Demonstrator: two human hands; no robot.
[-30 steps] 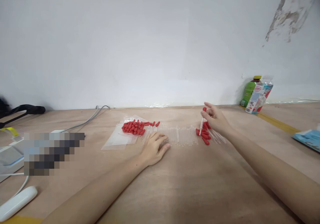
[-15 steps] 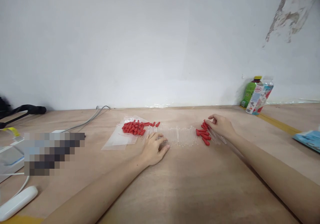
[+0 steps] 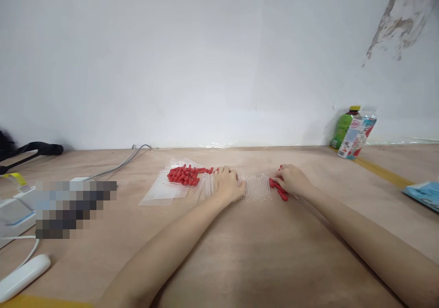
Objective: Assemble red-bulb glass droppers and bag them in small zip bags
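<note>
A row of thin clear tubes (image 3: 259,187) lies side by side on the wooden table. My left hand (image 3: 227,186) rests over the left part of this row, its fingers bent and apart from the thumb; no held thing shows. One red bulb (image 3: 216,170) lies by its fingertips. At the right end of the row, my right hand (image 3: 293,181) has its fingers curled down onto a small group of red rubber bulbs (image 3: 283,196), closed on one of them; the fingertips are partly hidden. More red bulbs (image 3: 183,175) are heaped on clear plastic bags (image 3: 157,193) to the left.
A power strip (image 3: 17,216) with cables and a white rounded device (image 3: 25,276) sit at the left. Two drink bottles (image 3: 356,134) stand against the wall at right. A blue packet (image 3: 423,193) lies at the right edge. A black object (image 3: 41,149) lies far left.
My left hand has moved right and slightly away from me, farther over the tubes. My right hand has shifted left and lower, and now covers several of the red bulbs.
</note>
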